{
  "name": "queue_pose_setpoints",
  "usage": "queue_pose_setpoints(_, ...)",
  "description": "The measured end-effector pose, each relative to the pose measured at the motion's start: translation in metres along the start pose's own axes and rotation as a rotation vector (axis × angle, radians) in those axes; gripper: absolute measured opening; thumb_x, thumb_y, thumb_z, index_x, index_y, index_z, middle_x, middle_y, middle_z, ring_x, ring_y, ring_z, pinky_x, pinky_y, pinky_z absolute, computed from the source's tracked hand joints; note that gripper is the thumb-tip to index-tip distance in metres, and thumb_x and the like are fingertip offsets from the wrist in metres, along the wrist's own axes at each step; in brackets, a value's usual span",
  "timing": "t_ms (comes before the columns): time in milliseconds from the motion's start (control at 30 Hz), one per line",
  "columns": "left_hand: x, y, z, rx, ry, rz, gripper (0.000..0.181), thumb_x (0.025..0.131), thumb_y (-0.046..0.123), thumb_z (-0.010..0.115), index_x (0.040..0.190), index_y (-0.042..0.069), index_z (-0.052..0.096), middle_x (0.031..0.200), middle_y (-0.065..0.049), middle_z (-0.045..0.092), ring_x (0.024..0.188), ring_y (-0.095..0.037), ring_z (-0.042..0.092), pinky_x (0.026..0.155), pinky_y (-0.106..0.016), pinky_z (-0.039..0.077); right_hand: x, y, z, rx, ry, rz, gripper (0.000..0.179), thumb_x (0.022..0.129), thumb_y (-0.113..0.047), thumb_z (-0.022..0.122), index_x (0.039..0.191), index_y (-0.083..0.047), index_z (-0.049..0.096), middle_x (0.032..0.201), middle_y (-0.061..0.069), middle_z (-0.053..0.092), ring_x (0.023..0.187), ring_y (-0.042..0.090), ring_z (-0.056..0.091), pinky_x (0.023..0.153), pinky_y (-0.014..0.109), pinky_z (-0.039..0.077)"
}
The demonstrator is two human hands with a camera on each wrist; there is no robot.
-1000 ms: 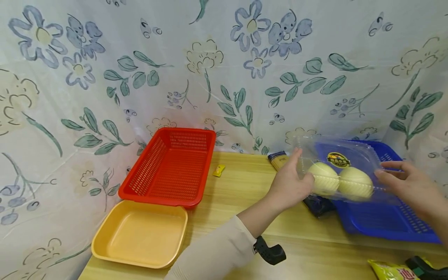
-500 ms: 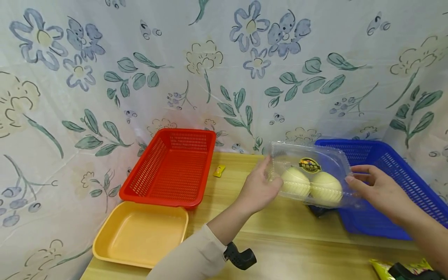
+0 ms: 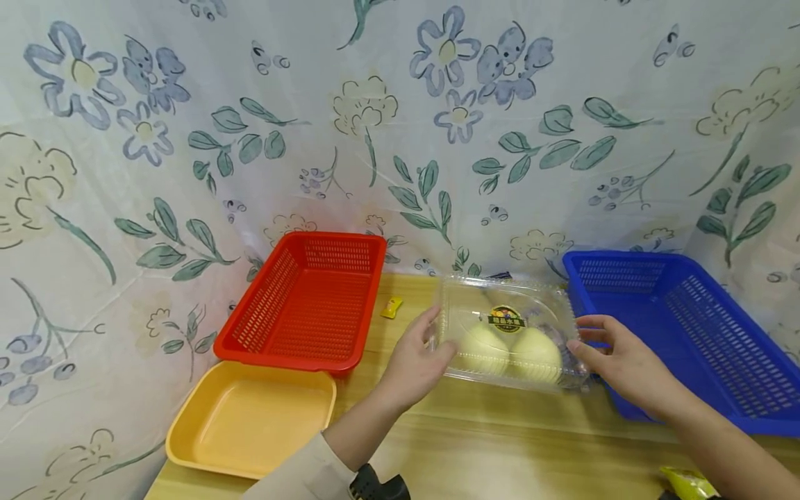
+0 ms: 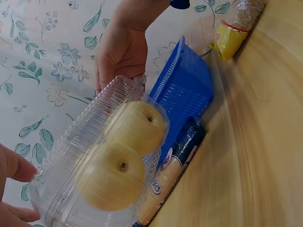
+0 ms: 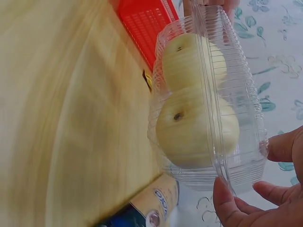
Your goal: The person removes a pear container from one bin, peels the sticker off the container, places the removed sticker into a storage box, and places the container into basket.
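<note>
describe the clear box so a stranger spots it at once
Find the blue basket on the head view's right. Just left of it, the person's left hand and right hand hold a clear box between them. Unlike the basket, it is see-through, showing two pale fruits and a dark label.

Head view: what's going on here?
A person holds a clear rectangular plastic box containing two round pale-yellow fruits, left-hand grip at one end, right-hand grip at the other. It seems held above the pale wooden table, between the blue perforated plastic basket on the right and the red perforated plastic basket on the left. A shallow yellow plastic tub sits nearer the person than the red basket.
</note>
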State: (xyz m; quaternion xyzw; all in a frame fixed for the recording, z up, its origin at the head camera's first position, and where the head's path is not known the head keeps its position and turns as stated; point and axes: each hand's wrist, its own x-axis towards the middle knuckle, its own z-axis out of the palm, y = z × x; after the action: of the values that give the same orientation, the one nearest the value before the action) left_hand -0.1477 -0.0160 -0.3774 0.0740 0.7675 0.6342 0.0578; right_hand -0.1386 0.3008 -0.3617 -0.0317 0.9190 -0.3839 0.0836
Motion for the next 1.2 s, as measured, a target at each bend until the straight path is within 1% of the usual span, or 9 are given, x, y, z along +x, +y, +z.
queue_pose_setpoints(67,-0.005,-0.006,-0.006,-0.027,0.01,-0.001,0.065,0.097,0.024,0.064,0.157,0.016,0.04,0.162,-0.019,0.038,0.149,-0.041,0.038,0.113,-0.062,0.041,0.0,-0.003,0.007,0.015,-0.013,-0.009,0.07,0.107,-0.042,0.052,0.154,0.003,0.027,0.153,0.039,0.036,0.129,0.056,0.048,0.084,0.046,0.058)
queue_pose_setpoints(233,-0.021,-0.022,-0.019,-0.11,0.023,-0.01,0.065,0.098,0.018,0.064,0.157,0.012,0.038,0.164,-0.025,0.03,0.15,-0.044,0.033,0.112,-0.061,0.041,-0.001,-0.009,0.025,0.036,-0.011,-0.045,0.065,0.105,-0.035,0.057,0.151,0.002,0.032,0.15,0.036,0.043,0.122,0.046,0.059,0.078,0.031,0.058)
queue_pose_setpoints(300,-0.028,-0.028,-0.024,-0.121,0.027,-0.02,0.065,0.098,0.017,0.063,0.157,0.012,0.037,0.163,-0.027,0.029,0.15,-0.045,0.032,0.113,-0.061,0.039,-0.002,-0.012,0.031,0.056,-0.01,-0.053,0.062,0.104,-0.031,0.059,0.15,0.002,0.034,0.148,0.035,0.045,0.119,0.042,0.062,0.076,0.027,0.057)
queue_pose_setpoints(433,-0.04,-0.038,-0.03,-0.128,0.036,-0.023,0.066,0.099,0.016,0.062,0.159,0.013,0.034,0.163,-0.029,0.028,0.15,-0.045,0.032,0.113,-0.061,0.038,-0.003,-0.014,0.043,0.109,-0.031,-0.053,0.059,0.103,-0.026,0.061,0.149,0.001,0.036,0.147,0.036,0.045,0.117,0.037,0.064,0.077,0.028,0.058)
queue_pose_setpoints(600,-0.049,-0.051,-0.033,-0.161,0.045,0.001,0.07,0.098,0.01,0.061,0.16,0.009,0.029,0.163,-0.032,0.025,0.149,-0.047,0.033,0.111,-0.055,0.043,-0.001,-0.014,0.056,0.13,-0.048,-0.042,0.058,0.102,-0.026,0.063,0.148,0.0,0.038,0.147,0.034,0.046,0.114,0.033,0.066,0.079,0.031,0.058)
queue_pose_setpoints(767,-0.051,-0.061,-0.032,-0.183,0.072,-0.013,0.071,0.097,0.008,0.061,0.16,0.006,0.029,0.159,-0.036,0.028,0.146,-0.047,0.038,0.11,-0.052,0.044,0.002,-0.011,0.068,0.16,-0.059,-0.016,0.059,0.102,-0.026,0.064,0.147,0.001,0.038,0.148,0.034,0.045,0.113,0.032,0.066,0.08,0.034,0.059)
queue_pose_setpoints(967,-0.049,-0.075,-0.029,-0.173,0.093,-0.033,0.07,0.096,0.008,0.061,0.159,0.003,0.03,0.158,-0.034,0.034,0.142,-0.048,0.045,0.107,-0.047,0.05,0.002,-0.004,0.079,0.193,-0.05,0.003,0.058,0.101,-0.026,0.065,0.146,0.0,0.04,0.147,0.034,0.047,0.114,0.034,0.067,0.083,0.038,0.061)
queue_pose_setpoints(1100,-0.048,-0.083,-0.027,-0.164,0.092,-0.042,0.069,0.097,0.009,0.06,0.158,0.001,0.03,0.158,-0.033,0.034,0.143,-0.049,0.042,0.111,-0.05,0.044,0.002,0.001,0.085,0.196,-0.042,0.014,0.059,0.1,-0.026,0.066,0.146,0.001,0.04,0.146,0.035,0.048,0.113,0.035,0.067,0.082,0.037,0.061)
queue_pose_setpoints(1200,-0.046,-0.087,-0.027,-0.154,0.092,-0.063,0.067,0.098,0.01,0.06,0.158,0.004,0.032,0.16,-0.031,0.031,0.145,-0.049,0.039,0.113,-0.053,0.039,0.001,0.004,0.089,0.206,-0.036,0.026,0.059,0.1,-0.025,0.067,0.145,0.002,0.04,0.145,0.035,0.048,0.111,0.033,0.067,0.08,0.034,0.061)
